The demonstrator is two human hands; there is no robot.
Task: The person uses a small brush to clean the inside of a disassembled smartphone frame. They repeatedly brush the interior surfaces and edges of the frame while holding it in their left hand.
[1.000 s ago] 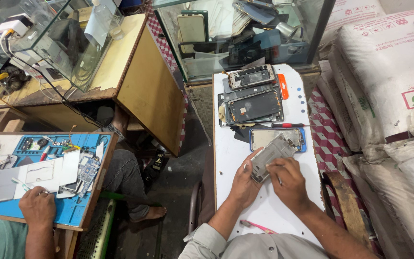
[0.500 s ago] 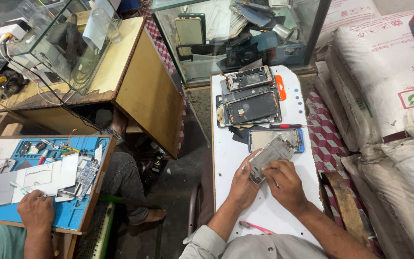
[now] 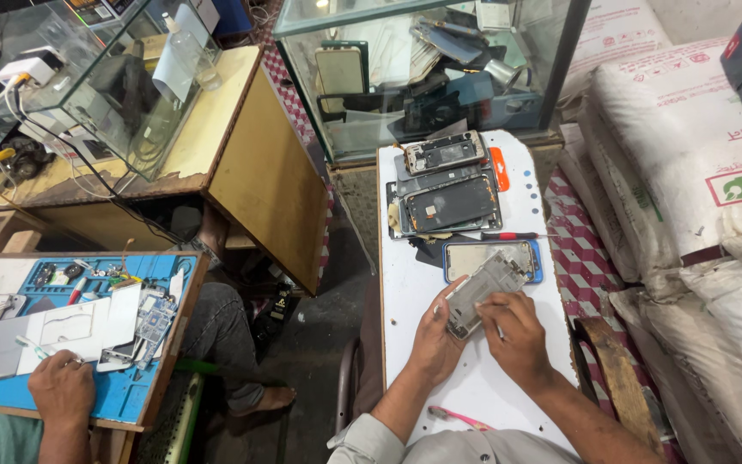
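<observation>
On the narrow white work table (image 3: 405, 292), both of the person's hands remain on a grey phone frame (image 3: 484, 288), which lies tilted just near of a blue-edged phone (image 3: 530, 255). The left hand (image 3: 436, 337) grips the frame's near-left edge; the right hand (image 3: 519, 333) is closed around a thin tool at its near end, though the tool tip is too small to make out. Compared with half a second and a second ago, frame and hands sit almost unchanged; judged from this, fine work on one spot continues. Farther off lie stacked opened phones (image 3: 447, 193), an orange strip (image 3: 499, 168) and a red-handled screwdriver (image 3: 508, 235). To the right, white woven sacks (image 3: 689, 146) carry red lettering and a red-bordered square label with a green mark. At far left, a co-worker's hand (image 3: 62, 388) rests on a blue mat (image 3: 130, 395).
</observation>
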